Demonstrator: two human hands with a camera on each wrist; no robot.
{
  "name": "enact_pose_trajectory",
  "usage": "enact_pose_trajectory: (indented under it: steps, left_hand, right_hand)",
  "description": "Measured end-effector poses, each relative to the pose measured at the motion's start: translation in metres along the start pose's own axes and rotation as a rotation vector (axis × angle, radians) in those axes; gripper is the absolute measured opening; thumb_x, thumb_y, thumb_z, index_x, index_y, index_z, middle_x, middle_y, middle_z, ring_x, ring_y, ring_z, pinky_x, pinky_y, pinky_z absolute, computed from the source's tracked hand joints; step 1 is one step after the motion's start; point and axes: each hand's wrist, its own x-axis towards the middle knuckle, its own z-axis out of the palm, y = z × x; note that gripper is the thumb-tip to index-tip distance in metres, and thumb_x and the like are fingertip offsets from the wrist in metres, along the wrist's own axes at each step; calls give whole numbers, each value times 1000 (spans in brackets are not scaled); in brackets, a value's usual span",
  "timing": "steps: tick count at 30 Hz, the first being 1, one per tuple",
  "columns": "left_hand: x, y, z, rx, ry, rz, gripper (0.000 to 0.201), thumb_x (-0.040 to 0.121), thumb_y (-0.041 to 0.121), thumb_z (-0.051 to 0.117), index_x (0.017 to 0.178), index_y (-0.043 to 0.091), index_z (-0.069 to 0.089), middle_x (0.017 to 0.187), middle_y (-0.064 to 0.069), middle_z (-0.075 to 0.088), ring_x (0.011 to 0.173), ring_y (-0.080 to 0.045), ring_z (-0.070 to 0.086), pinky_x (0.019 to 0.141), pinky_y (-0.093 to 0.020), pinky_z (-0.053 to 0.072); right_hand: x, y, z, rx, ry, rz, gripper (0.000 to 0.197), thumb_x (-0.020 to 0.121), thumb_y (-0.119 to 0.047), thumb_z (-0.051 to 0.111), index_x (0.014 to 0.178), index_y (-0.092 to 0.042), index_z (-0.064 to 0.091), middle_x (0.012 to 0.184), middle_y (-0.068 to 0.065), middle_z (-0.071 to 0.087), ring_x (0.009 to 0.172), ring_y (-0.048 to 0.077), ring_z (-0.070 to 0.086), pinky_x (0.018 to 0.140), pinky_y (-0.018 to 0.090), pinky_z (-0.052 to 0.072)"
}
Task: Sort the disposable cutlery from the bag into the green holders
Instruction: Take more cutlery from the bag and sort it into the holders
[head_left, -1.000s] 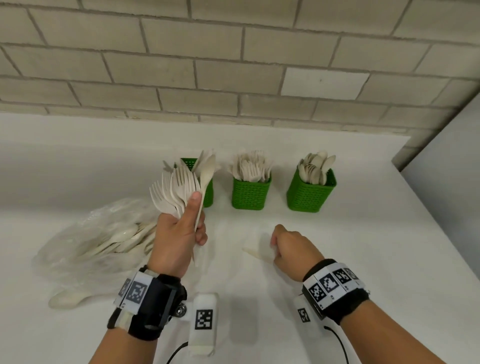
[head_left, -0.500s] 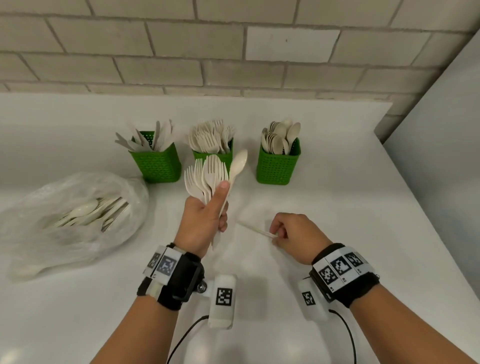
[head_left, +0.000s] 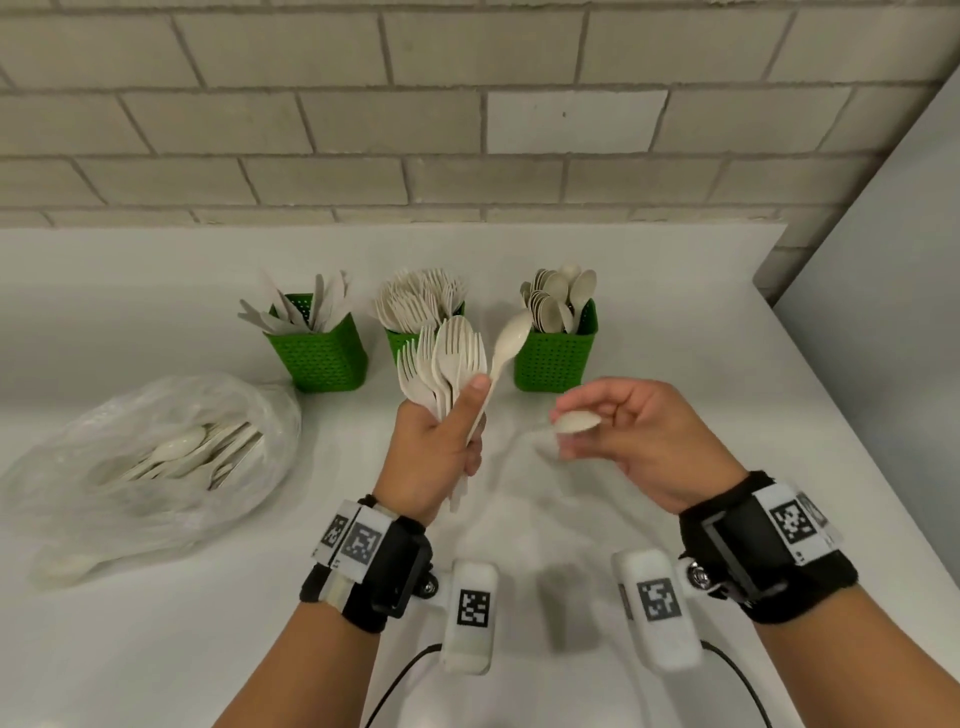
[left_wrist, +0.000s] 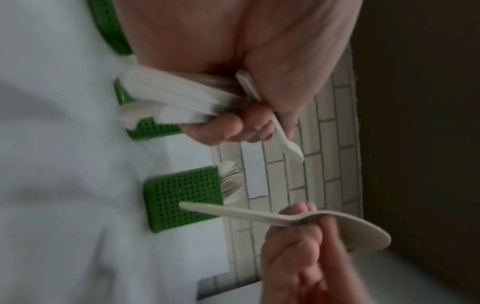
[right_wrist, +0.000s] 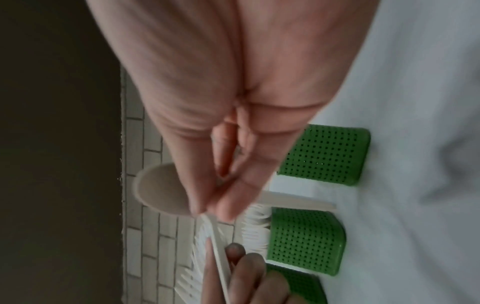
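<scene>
My left hand (head_left: 441, 441) is raised over the middle of the bench (head_left: 675, 364), grip clamped on a bundle of forks (head_left: 441, 358) with tines up, plus one spoon (head_left: 506, 343) pinned under the thumb and leaning right, bowl up. My right hand (head_left: 639, 436) is just beside it, also lifted off the bench, grip pinching a second spoon (head_left: 574, 422) at the neck; the bowl points back toward me and in the left wrist view the handle points toward the holders. Clear plastic bag (head_left: 156, 467) lies toward the left edge, more cutlery inside, one piece poking out at its near end. Further back, three green holders stand in a row, apart from each other: knife holder (head_left: 322, 358) on the left, fork holder (head_left: 397, 340) in the middle partly hidden behind my bundle, spoon holder (head_left: 556, 358) on the right. All three are already stocked. Brick wall (head_left: 467, 130) runs along the far edge.
</scene>
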Motion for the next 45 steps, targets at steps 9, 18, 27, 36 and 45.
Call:
enact_pose_trajectory:
  steps: [9,18,27,36,45]
  left_hand:
    - [-4,14,2,-176,-308,-134,37,95,39,56,77,7,51,51,-2,41,35,-11,28,38,-18,24]
    - [9,19,-34,-95,-313,-83,37,92,43,50,91,10,68,64,-3,51,39,-12,40,38,-23,28]
    - [18,26,-45,-79,-432,-147,51,89,51,47,95,4,67,57,-5,47,36,-14,33,38,-21,30]
    - [23,22,-52,46,-503,-98,25,97,32,51,110,15,64,82,-7,72,37,-17,47,35,-20,31]
    - [24,15,-29,22,-400,-37,22,97,24,54,117,20,64,98,-3,74,36,-15,45,34,-18,28]
  right_hand:
    - [26,-20,41,118,176,-157,38,75,-16,68,112,-5,66,66,8,57,46,8,50,44,20,45]
    - [45,-40,54,241,481,-206,12,98,-3,46,107,-11,45,79,9,63,57,19,60,53,31,52]
    - [62,-15,96,-240,250,-107,37,101,-23,49,89,11,56,51,-7,44,44,4,36,49,23,33]
    - [72,2,96,-105,674,-255,26,102,-25,46,99,-7,64,83,7,70,74,19,65,67,36,52]
    - [56,-13,69,-47,537,-245,23,103,-12,40,111,-2,59,96,20,71,83,32,70,78,46,57]
